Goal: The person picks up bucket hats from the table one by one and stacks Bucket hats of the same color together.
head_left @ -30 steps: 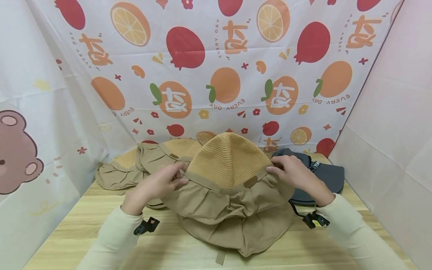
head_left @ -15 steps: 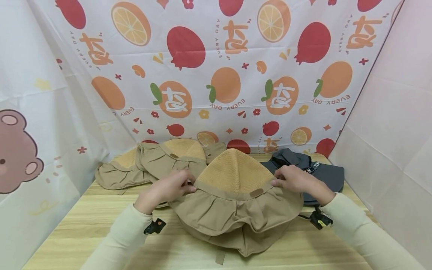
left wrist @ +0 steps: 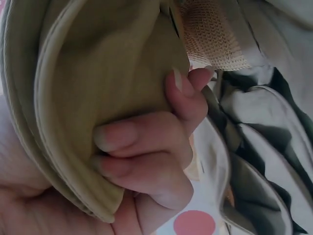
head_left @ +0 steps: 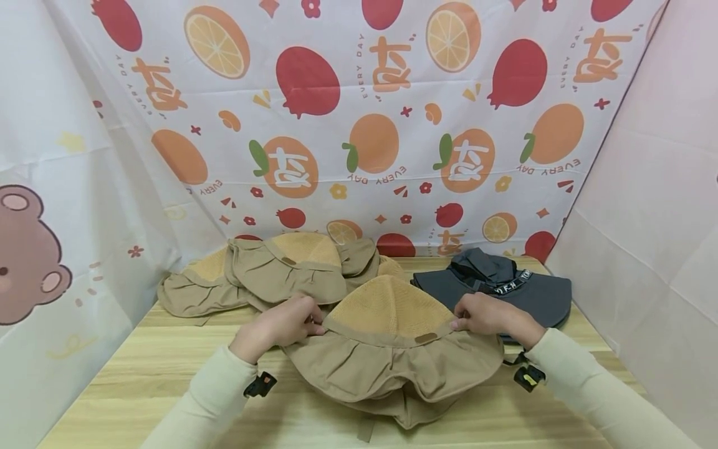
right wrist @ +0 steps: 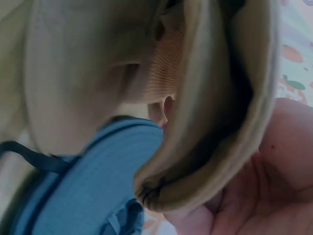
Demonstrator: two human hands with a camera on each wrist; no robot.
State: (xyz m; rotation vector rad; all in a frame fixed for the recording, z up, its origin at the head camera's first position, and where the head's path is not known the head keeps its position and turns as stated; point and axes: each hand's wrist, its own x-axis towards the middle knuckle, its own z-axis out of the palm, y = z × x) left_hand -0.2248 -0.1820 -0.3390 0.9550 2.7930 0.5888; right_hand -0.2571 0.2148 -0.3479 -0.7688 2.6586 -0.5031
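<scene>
A sun hat (head_left: 387,305) with a straw-coloured knit crown and a pleated khaki brim is held between both hands. My left hand (head_left: 288,324) pinches it where crown meets brim on the left. On the other side my right hand (head_left: 487,317) grips the same seam. Curled fingers (left wrist: 156,142) lie against the folded brim in the left wrist view. Below the held hat, the khaki brim of a second hat (head_left: 408,415) shows at the front, and a bit of straw crown (head_left: 391,267) peeks out behind. The rest of the lower hat is hidden.
More khaki-brimmed hats (head_left: 300,274) lie overlapping at the back left. Dark grey hats (head_left: 527,296) with a lettered band sit at the back right. A printed cloth (head_left: 325,168) hangs behind the wooden table (head_left: 134,374).
Both hands have lowered the held hat and brought it toward the front, slightly right, over the hat beneath. The hats behind have come more into view.
</scene>
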